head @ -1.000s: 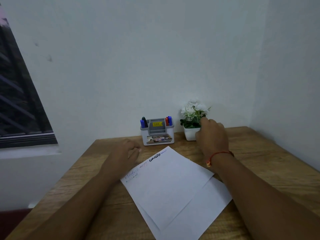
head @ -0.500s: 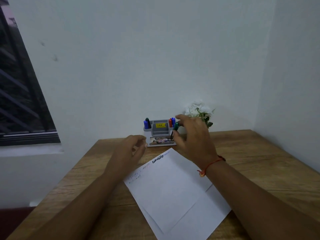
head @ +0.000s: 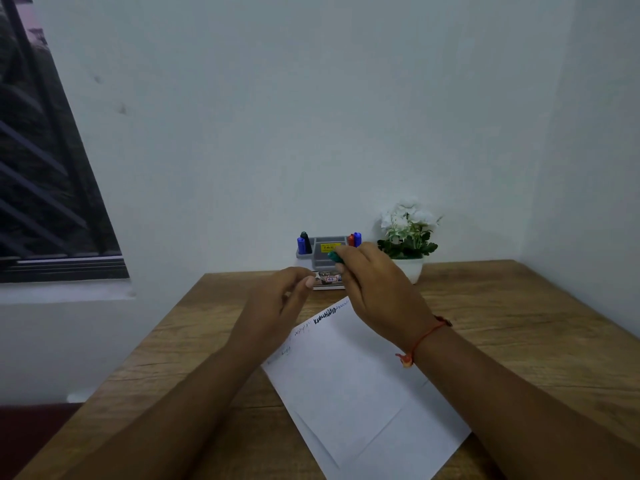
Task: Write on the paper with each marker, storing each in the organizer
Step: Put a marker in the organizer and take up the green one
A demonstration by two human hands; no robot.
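My right hand [head: 375,289] is raised in front of the organizer and holds a green marker [head: 335,257], whose green cap end sticks out by my fingertips. My left hand [head: 277,303] hovers just left of it, fingers loosely curled and holding nothing, its tips close to the marker. The grey and white organizer [head: 325,252] stands at the wall, with a blue and a black marker [head: 304,242] in its left slot and a red and a blue marker [head: 355,239] in its right slot. White paper [head: 356,382] with a few written lines near its top lies under my forearms.
A small white pot of white flowers [head: 407,237] stands right of the organizer, close behind my right hand. The wooden table [head: 519,323] meets white walls at the back and right. A dark barred window [head: 45,188] is at the left.
My right hand left the flower pot, moved left to the organizer front and now holds the green marker. My left hand lifted off the table toward it.
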